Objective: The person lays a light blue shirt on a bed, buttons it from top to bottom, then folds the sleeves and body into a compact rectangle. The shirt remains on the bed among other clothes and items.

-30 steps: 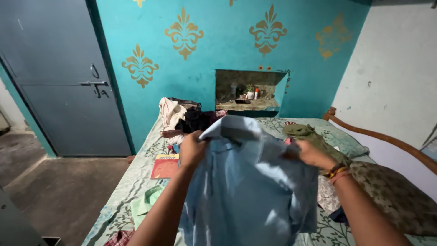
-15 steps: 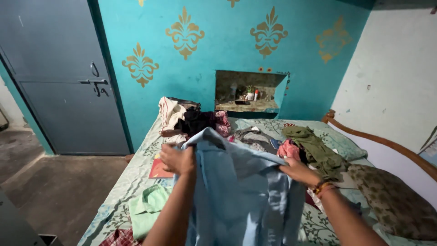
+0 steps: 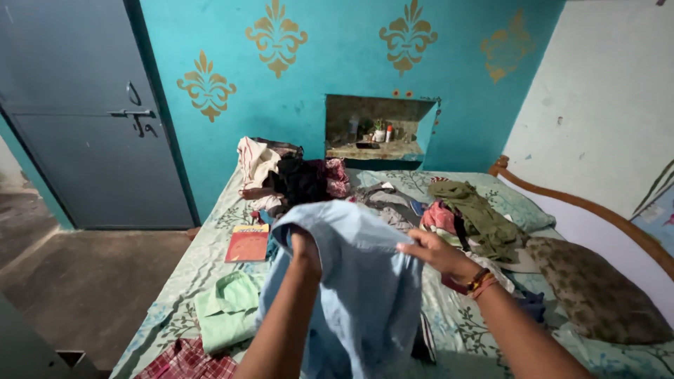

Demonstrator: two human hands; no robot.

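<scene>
I hold a light blue shirt up over the bed. My left hand is tucked under the cloth near its top, fingers closed on it. My right hand, with bangles at the wrist, pinches the shirt's right edge. The shirt hangs down between my forearms and hides the bed below it.
On the floral sheet lie a folded green garment, a red checked cloth, an orange book, a clothes pile, an olive garment and a brown pillow. A wall niche and grey door are behind.
My hands have drawn closer together and the shirt has narrowed, hanging lower. More of the clothes on the bed behind it now shows.
</scene>
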